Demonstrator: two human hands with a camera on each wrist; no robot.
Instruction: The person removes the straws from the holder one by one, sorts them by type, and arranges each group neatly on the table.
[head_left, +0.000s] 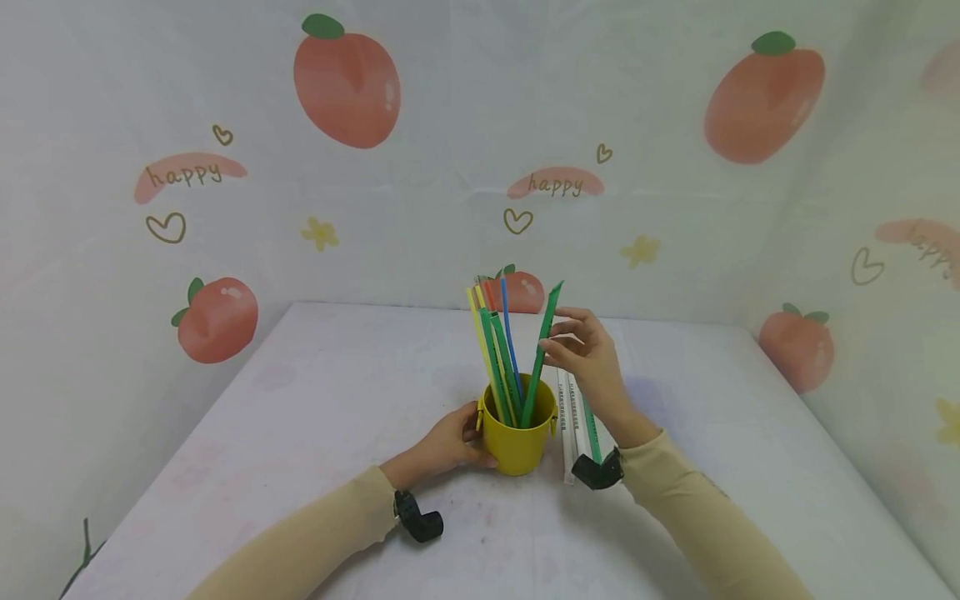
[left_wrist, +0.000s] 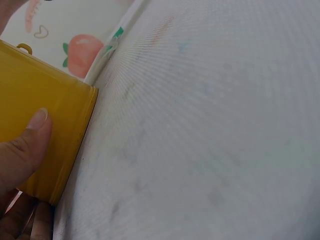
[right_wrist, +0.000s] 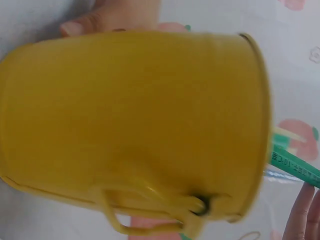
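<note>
Near the middle of the bench (head_left: 315, 433), the right hand (head_left: 588, 354) pinches a green stick (head_left: 542, 354) that stands almost upright with its lower end in the yellow bucket (head_left: 517, 437), while the left hand (head_left: 450, 442) grips the bucket's side.

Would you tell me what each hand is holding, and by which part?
The left hand grips the yellow bucket by its side wall. The right hand pinches a green stick near its upper end.
</note>
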